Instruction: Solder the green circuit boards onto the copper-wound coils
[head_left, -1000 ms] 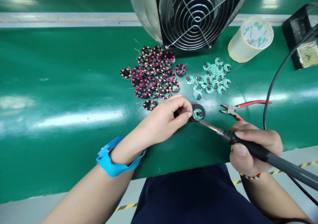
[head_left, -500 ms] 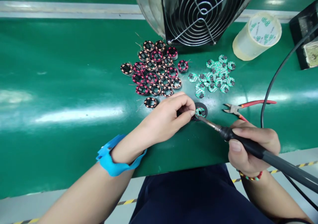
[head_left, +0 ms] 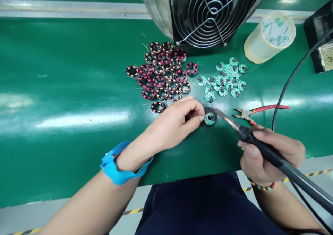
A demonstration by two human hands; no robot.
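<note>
My left hand (head_left: 183, 121) is closed in a pinch at the left edge of a small round green circuit board (head_left: 208, 121). Whatever is between the thumb and forefinger is too small to make out. The board sits within a black ring (head_left: 215, 118) on the green table. In my right hand (head_left: 273, 155) is a soldering iron (head_left: 262, 147), wrapped by the fingers at its black handle. Its tip points up and left, just off the ring's upper right side. Red-handled cutters (head_left: 244, 114) lie right of the ring, partly behind my right hand.
Several wound coil rings (head_left: 158, 68) lie grouped left of centre. Several loose round circuit boards (head_left: 229, 78) are piled to their right. A caged fan (head_left: 213, 16) stands behind, beside a tape roll (head_left: 256, 42) and a black soldering stand (head_left: 316, 40). A black cable (head_left: 283, 82) crosses the right side.
My right hand has moved right, lifting the soldering iron's tip off the board to beyond the ring's upper right edge. My left hand and the board have stayed put.
</note>
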